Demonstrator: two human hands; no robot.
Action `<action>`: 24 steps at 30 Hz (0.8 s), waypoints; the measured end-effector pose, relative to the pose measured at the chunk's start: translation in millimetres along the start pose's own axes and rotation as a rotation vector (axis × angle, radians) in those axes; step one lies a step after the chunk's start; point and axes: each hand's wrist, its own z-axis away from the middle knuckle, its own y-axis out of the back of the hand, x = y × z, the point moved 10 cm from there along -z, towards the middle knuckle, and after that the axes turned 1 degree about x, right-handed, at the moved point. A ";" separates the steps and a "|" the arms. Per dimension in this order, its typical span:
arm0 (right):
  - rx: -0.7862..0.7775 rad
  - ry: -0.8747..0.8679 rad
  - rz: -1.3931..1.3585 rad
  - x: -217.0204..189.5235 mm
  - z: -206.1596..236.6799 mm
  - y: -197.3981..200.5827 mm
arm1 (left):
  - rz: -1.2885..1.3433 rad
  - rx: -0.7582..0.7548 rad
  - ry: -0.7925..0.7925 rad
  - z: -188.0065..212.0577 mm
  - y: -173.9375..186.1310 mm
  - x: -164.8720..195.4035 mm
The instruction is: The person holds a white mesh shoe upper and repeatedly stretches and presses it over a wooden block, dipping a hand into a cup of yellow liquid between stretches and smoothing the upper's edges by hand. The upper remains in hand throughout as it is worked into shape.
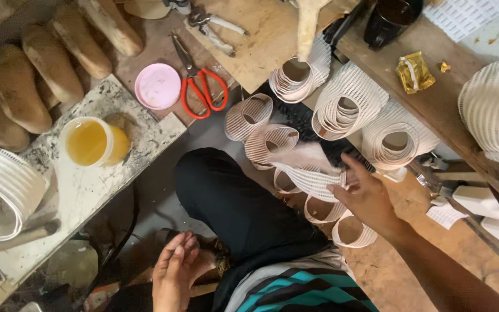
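Our right hand [365, 193], fingers spread, touches the striped strip [310, 176] just right of our dark-trousered knee [232, 202]; it looks light, floppy, best pinched along an edge

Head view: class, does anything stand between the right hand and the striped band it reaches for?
Nothing visible does. The right hand is open, its fingertips at the loose striped band lying over the rolls. The left hand rests low by the knee, away from it.

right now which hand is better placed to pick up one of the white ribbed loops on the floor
Right hand: it already reaches over the white ribbed loops, fingers touching them. The left hand rests low beside the knee, away from them.
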 end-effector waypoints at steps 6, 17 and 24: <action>-0.124 -0.261 0.132 45.9 -6.4 -36.4 | -0.054 0.061 0.060 3.9 -7.1 -4.8; -0.324 -0.683 -0.346 81.0 -55.3 -105.9 | 0.061 0.081 0.051 8.3 -0.2 -11.8; -0.074 -0.747 0.077 105.2 -77.7 -78.3 | 0.072 0.044 0.001 2.8 -4.8 -12.4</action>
